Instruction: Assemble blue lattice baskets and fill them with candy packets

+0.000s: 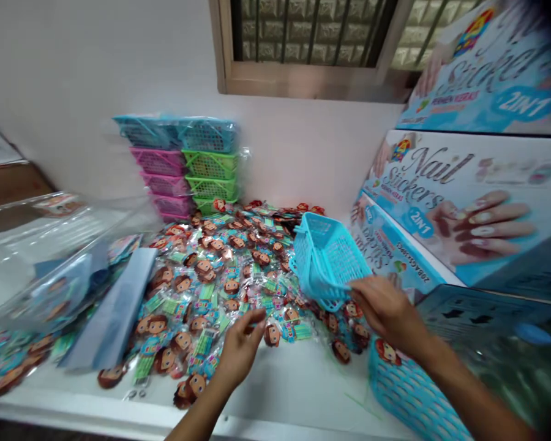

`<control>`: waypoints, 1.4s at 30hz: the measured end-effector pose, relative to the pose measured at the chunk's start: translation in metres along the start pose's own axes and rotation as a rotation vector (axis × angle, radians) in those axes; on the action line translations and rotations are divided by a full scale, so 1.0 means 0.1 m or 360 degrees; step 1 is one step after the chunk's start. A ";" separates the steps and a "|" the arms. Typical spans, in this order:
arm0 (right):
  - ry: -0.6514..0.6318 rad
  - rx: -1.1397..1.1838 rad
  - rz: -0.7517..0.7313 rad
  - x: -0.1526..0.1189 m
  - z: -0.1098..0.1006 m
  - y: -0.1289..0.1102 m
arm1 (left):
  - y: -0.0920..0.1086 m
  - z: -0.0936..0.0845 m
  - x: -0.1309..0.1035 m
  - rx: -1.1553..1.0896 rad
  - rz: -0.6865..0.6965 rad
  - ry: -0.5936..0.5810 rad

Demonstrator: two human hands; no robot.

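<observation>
A light blue plastic basket (337, 254) is tilted above the right side of the pile, and my right hand (388, 303) pinches its near rim. My left hand (242, 343) is over the front edge of the pile, its thumb and fingers apart and nothing between them. Small clear packets (204, 269) with cartoon heads and green sticks cover the middle of the white table (284, 392). A second blue basket (413, 392) stands at the front right, partly behind my right forearm, with a packet at its top edge.
Wrapped stacks of blue, pink and green baskets (183, 162) stand against the wall. Nail sticker boxes (468, 196) are piled up at the right. Clear plastic bags (68, 263) and a folded blue-grey sheet (114, 312) lie at the left.
</observation>
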State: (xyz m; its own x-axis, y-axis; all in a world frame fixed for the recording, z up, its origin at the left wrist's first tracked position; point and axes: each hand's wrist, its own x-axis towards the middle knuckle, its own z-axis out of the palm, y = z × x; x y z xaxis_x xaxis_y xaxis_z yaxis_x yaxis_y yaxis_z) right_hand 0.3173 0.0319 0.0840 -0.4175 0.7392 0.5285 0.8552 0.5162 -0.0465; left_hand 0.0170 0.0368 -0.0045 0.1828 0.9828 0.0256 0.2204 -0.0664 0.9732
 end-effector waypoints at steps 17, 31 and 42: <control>-0.0080 0.0181 0.0056 -1.32 0.60 -1.34 | -0.15 0.38 -0.97 -0.0685 -0.0640 0.0050; 0.0068 0.0509 0.0029 -1.27 0.56 -1.54 | -0.03 0.45 -0.84 -0.0987 -0.0847 0.0078; -0.0173 0.0955 0.0135 -1.33 0.35 -1.35 | -0.10 0.36 -0.60 -0.1166 -0.0684 -0.0157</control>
State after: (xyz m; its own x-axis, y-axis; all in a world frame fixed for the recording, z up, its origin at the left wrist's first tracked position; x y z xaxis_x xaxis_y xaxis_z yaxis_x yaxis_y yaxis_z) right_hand 0.2463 -0.1205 -0.0097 -0.4115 0.8118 0.4143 0.5778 0.5840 -0.5703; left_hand 0.0386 -0.0275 -0.0246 0.3152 0.8754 -0.3665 -0.3791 0.4701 0.7970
